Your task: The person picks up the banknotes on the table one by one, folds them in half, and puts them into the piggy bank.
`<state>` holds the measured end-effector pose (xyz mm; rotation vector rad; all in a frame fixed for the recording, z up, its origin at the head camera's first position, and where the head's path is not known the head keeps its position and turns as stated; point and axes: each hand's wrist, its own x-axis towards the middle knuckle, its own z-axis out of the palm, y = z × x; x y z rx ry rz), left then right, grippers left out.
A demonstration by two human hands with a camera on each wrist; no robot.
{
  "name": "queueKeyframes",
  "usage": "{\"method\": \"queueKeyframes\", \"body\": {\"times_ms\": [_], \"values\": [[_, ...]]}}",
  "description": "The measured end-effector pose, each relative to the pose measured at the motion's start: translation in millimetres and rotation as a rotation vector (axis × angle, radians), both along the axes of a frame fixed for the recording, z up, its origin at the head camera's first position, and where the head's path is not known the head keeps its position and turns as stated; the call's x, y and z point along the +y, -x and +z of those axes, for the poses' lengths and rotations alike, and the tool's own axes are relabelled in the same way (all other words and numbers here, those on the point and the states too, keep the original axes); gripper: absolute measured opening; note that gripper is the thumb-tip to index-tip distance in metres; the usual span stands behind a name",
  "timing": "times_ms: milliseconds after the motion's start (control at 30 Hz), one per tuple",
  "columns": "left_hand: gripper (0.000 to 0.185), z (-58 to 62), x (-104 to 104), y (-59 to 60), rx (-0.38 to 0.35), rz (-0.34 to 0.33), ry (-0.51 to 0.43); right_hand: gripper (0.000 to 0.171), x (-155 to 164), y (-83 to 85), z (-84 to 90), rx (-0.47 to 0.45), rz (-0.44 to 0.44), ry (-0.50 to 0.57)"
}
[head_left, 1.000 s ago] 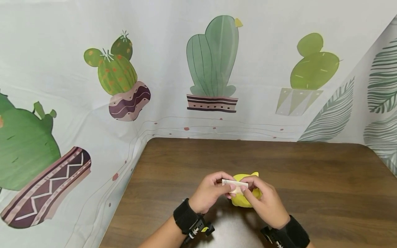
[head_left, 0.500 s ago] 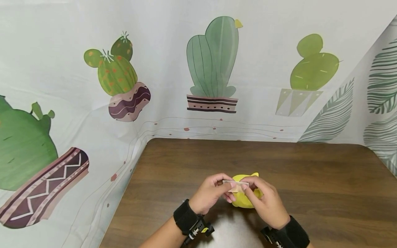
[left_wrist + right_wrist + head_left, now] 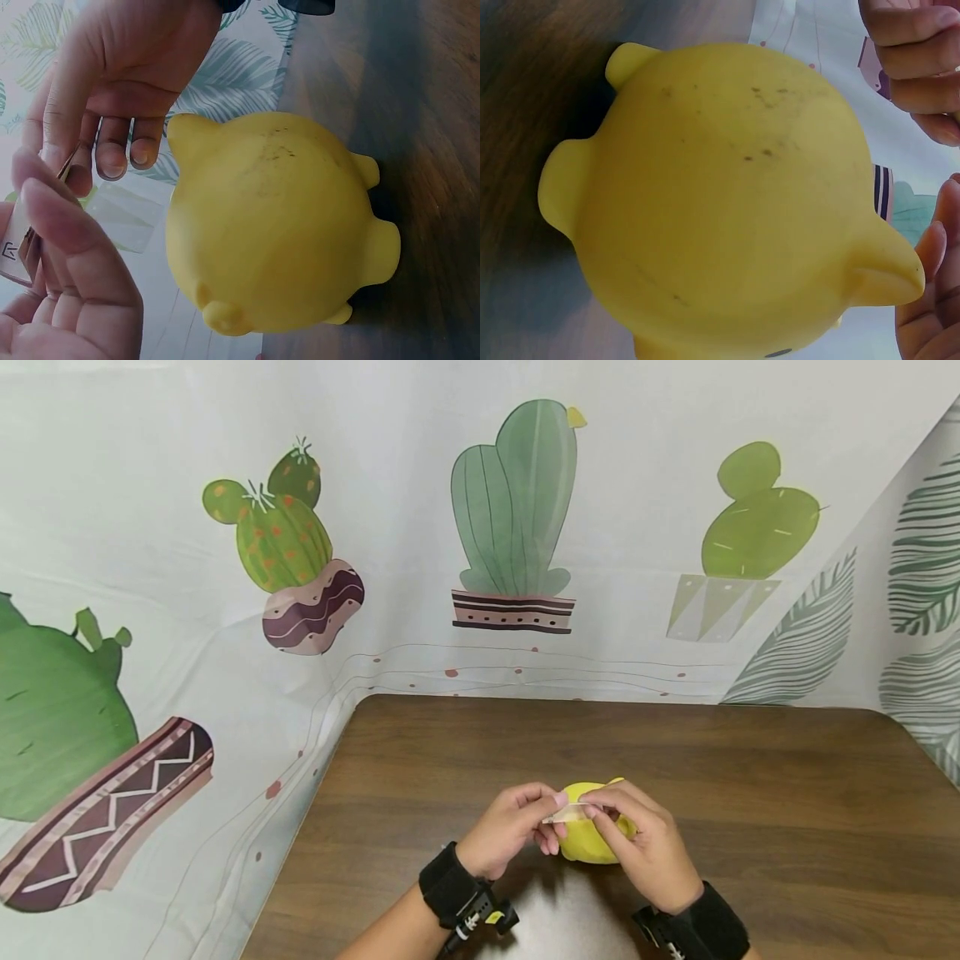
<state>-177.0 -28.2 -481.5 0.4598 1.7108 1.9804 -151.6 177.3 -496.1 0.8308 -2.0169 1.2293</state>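
Note:
Between my two hands is a small, pale folded banknote (image 3: 570, 813), held up in front of a yellow piggy bank (image 3: 588, 845). My left hand (image 3: 504, 828) pinches its left end between thumb and fingers, and my right hand (image 3: 652, 847) pinches the right end. In the left wrist view, the note (image 3: 13, 247) shows dark print near a corner and its folded layers edge-on. The piggy bank (image 3: 270, 217) stands on its feet beside the hands, dark smudges on its rounded yellow body. In the right wrist view, the piggy bank's ear (image 3: 889, 266) overlaps some fingertips.
A brown wood-grain table (image 3: 420, 760) carries the piggy bank near its front. Behind and to the left hangs a white cloth (image 3: 405, 527) printed with cacti. Each wrist wears a black strap (image 3: 452, 883) with a small camera.
The banknote has turned from showing its flat face to lying more edge-on, its left end tipping down. The left fingers have shifted on it; the right hand stays nearly in place.

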Motion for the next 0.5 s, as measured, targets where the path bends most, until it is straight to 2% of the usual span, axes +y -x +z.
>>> {"method": "queueKeyframes", "body": {"times_ms": [100, 233, 500], "values": [[0.021, 0.2, -0.3, 0.7, 0.009, 0.011, -0.021, 0.035, 0.1, 0.1, 0.5, -0.001, 0.0, 0.002], [0.025, 0.5, -0.5, 1.2, 0.043, 0.03, -0.031, 0.044, -0.6, -2.1, 1.9, -0.035, -0.006, -0.013], [0.03, 2.1, -0.1, -0.8, 0.072, 0.049, -0.014, 0.028, -2.9, -11.1, 4.7, -0.259, -0.114, -0.056]]}}
